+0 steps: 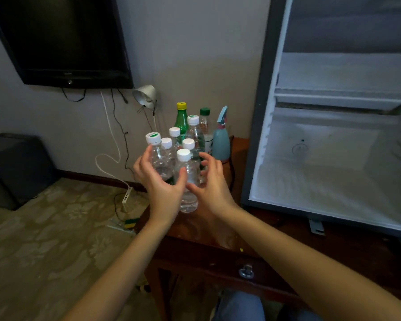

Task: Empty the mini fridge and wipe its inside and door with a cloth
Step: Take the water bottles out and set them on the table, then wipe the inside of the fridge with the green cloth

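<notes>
My left hand (159,179) and right hand (210,181) are both spread open, fingers curled loosely, cupping the bottles (171,154) from either side. Neither hand is clamped on anything; whether my palms touch the plastic I cannot tell. I hold them this way, I think, to herd the cluster tight and keep the nearest bottle (188,179), between my thumbs, from toppling.

The bottles stand upright on the table (206,230) just beyond my fingertips, packed close so they take little room. Behind them, past my right fingers, stands a spray bottle (220,142), likely there for the wiping.

The fridge (322,158) sits to the right of my right hand, open and turned toward me. Its shelves and floor look bare, so emptying seems done and wiping is what remains. I see no cloth near either hand.
</notes>
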A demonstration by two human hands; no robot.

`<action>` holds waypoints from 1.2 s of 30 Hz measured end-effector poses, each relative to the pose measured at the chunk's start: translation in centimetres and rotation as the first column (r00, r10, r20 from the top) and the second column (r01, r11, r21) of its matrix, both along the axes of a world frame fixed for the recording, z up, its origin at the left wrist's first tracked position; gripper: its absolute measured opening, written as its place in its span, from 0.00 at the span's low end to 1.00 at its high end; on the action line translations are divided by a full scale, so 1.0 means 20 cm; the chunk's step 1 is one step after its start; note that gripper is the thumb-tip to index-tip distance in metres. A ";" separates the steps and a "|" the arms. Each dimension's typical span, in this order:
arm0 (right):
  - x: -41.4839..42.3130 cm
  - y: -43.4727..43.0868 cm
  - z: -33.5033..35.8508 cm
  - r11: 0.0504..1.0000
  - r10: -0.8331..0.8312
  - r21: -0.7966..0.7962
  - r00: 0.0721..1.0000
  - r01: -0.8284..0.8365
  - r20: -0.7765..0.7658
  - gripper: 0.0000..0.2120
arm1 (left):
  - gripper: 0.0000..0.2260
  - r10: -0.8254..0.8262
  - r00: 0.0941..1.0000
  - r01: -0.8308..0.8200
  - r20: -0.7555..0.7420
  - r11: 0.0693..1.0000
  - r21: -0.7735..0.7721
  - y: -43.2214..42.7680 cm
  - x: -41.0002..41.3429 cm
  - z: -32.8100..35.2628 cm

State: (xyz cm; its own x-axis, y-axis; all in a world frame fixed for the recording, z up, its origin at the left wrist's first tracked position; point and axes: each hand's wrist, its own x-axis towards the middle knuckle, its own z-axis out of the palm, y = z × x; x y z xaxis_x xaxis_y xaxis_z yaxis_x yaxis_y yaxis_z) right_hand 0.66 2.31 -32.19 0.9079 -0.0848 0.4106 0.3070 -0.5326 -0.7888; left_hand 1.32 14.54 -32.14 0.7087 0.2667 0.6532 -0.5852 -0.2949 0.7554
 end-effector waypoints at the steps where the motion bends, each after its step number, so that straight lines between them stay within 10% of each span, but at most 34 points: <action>1: -0.06 -0.04 0.05 1.000 0.013 0.005 0.999 -0.013 0.045 0.34 | 0.31 -0.042 0.996 0.041 0.072 0.999 0.021 -0.05 -0.06 0.05; 11: -1.15 -0.88 0.22 0.904 -0.220 -0.264 0.896 0.336 0.387 0.13 | 0.08 -0.676 0.718 0.605 0.162 0.723 0.334 -0.80 -0.73 0.22; 19: -1.81 -1.35 0.00 0.755 -0.566 -0.243 0.793 0.609 0.227 0.10 | 0.23 -0.787 0.559 0.806 -0.263 0.440 0.397 -1.49 -1.12 -0.02; 36: -2.08 -1.26 0.09 0.741 -0.583 -0.222 0.771 0.634 0.254 0.11 | 0.27 -0.535 0.836 0.526 -0.124 0.713 0.463 -1.72 -1.06 -0.03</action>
State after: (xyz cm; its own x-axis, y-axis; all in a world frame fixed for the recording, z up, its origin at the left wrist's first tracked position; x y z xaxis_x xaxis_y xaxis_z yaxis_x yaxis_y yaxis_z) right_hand -40.85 -22.95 -30.47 0.6225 -0.4558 0.6362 -0.0541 -0.8360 -0.5460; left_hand -19.92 -19.77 -32.67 0.6286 -0.4844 0.6085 -0.7642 -0.2389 0.5991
